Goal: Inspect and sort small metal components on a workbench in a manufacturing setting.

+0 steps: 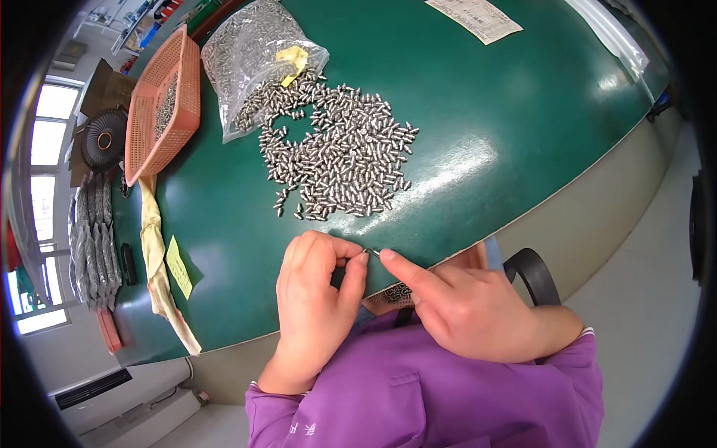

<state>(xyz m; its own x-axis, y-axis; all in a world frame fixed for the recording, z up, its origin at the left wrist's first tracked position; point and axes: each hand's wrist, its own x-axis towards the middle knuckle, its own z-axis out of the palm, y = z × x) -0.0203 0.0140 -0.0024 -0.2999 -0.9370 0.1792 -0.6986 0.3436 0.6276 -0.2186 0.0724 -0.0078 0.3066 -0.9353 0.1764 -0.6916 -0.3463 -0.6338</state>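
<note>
In front of my body, at the near edge of the table, my left hand point(317, 280) is closed in a pinch. Between its thumb and forefinger is a small metal part point(367, 252), mostly covered by the fingertips. My right hand point(470, 306) comes in from the right, its forefinger stretched out against the end of that part. Its other fingers are curled under, and whatever they hold, if anything, is hidden. Beyond both hands lies a wide pile of small silver pointed metal parts point(347, 160), with a few stray ones along its near left side.
A clear plastic bag point(250, 56) full of similar parts opens onto the pile. Left of it stands a pink basket point(187, 112) holding more. A yellow-green note point(178, 267) and a cream strip point(151, 243) lie on the green table point(508, 127). Below the edge is another basket point(381, 302).
</note>
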